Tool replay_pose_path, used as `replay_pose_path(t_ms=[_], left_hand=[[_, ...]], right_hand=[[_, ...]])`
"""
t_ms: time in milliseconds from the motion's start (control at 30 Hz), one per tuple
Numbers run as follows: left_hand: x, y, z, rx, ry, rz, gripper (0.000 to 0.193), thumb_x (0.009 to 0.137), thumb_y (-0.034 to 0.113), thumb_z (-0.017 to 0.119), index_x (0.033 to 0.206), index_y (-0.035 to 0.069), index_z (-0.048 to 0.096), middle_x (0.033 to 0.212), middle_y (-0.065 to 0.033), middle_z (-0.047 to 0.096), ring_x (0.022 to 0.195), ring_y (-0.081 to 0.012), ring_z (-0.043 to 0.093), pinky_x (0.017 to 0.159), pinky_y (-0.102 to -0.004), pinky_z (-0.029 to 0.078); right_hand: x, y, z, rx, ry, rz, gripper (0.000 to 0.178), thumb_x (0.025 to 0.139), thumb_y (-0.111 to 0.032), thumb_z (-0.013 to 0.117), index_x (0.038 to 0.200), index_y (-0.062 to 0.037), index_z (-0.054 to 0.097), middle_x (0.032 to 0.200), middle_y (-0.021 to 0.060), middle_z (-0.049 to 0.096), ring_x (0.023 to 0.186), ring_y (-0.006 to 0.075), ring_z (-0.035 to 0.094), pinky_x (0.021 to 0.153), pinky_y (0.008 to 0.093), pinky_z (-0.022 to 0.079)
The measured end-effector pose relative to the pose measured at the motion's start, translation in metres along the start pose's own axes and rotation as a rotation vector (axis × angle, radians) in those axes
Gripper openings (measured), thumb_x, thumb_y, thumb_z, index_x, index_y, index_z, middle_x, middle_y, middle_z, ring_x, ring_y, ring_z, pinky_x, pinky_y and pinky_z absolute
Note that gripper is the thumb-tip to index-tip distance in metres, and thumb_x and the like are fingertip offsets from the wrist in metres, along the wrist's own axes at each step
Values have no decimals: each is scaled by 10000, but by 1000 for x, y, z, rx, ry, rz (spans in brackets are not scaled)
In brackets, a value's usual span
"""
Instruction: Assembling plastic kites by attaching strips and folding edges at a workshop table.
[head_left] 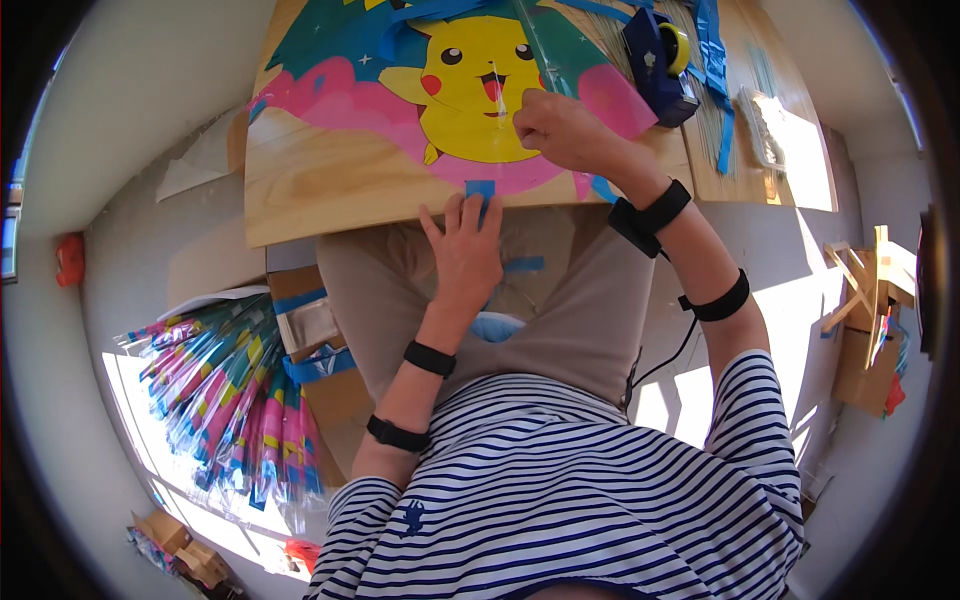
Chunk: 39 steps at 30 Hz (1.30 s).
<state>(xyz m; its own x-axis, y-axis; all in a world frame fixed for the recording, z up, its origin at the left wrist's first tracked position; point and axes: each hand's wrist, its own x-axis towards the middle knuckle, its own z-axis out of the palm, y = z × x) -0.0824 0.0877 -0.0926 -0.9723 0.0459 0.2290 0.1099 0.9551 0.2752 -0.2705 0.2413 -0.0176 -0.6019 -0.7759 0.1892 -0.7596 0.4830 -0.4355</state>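
Observation:
A printed plastic sheet (385, 115) with a yellow cartoon figure on pink and teal lies on the wooden table. My left hand (465, 250) is at the table's near edge, fingers stretched out. Its fingertips touch a short piece of blue tape (480, 188) at the sheet's lower margin. Over the right part of the figure, my right hand (565, 130) is closed with its fingers curled in. What it holds, if anything, is hidden. A clear shiny strip (540, 45) runs down the sheet towards that hand.
At the table's right stand a dark blue tape dispenser (660, 75), blue strips (712, 60) and a clear tray (765, 130). Folded colourful plastic pieces (225, 390) fan out on the left. Cardboard boxes (865, 345) sit at the far right.

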Motion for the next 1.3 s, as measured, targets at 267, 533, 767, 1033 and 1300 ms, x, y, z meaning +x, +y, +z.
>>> replay_pose_path(t_ms=[267,533,767,1033,1300], left_hand=[[-2,-2,1,-32,9,8,575,756,114,766,1306,120,599,1327,-105,487,1316,-339,423,1093,-732,236],[0,-1,-1,-68,24,-16,565,753,116,769,1297,120,613,1311,-128,463,1304,-345,427,1092,-726,238],[0,-2,-1,-70,11,-26,564,750,117,775,1292,128,616,1282,-133,456,1299,-342,431,1094,-723,235],[1,-1,-1,-54,6,-15,568,749,119,772,1294,127,615,1337,-106,461,1308,-343,430,1081,-729,248],[0,-1,-1,-35,1,-6,574,750,129,768,1303,117,612,1384,-78,464,1310,-349,435,1044,-753,269]], right_hand=[[38,-19,44,-299,-346,-172,108,769,-45,620,822,-30,713,945,162,606,810,348,660,670,452,523],[39,-13,57,-345,-326,-246,99,772,-62,624,816,-34,709,920,144,627,835,334,670,679,445,527],[41,-13,60,-333,-351,-234,104,770,-65,626,830,-36,707,909,134,634,841,324,672,671,449,525],[40,-12,65,-335,-381,-191,87,782,-106,630,780,-53,699,879,126,593,835,318,633,696,452,497],[42,-11,66,-340,-388,-196,94,792,-116,635,809,-59,707,888,125,605,832,308,639,688,444,509]])
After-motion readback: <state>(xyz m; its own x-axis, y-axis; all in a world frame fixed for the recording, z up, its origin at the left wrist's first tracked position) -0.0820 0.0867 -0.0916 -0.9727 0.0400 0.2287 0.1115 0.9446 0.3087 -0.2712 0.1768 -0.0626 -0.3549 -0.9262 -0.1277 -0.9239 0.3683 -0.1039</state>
